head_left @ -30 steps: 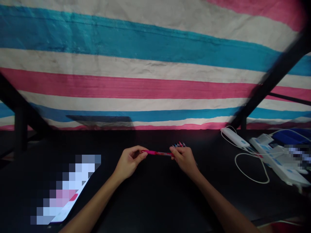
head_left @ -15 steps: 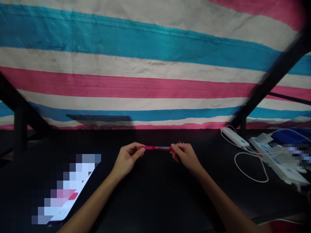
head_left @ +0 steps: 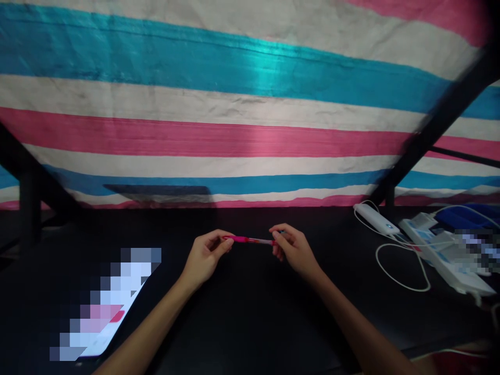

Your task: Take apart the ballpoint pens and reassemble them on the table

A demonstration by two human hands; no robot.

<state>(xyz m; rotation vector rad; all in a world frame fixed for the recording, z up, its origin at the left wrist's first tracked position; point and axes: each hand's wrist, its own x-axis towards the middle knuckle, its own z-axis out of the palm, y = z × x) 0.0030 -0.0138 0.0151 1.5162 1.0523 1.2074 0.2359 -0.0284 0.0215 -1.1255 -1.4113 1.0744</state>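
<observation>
A red pen (head_left: 250, 240) is held level above the black table (head_left: 250, 312), between both my hands. My left hand (head_left: 203, 257) pinches its left end with thumb and fingers. My right hand (head_left: 292, 249) is closed on its right end. Whether other pens are still inside my right hand is hidden by the fingers.
A blurred phone-like slab (head_left: 103, 304) lies at the front left. At the right are a white power bank (head_left: 377, 219), a looping white cable (head_left: 402, 260) and a white power strip (head_left: 441, 255). A striped blue, white and pink tarp (head_left: 234, 104) and black frame bars (head_left: 437, 130) stand behind.
Both hands lifted the red pen slightly away from me. The bundle of coloured pens seen above my right hand a second ago no longer shows.
</observation>
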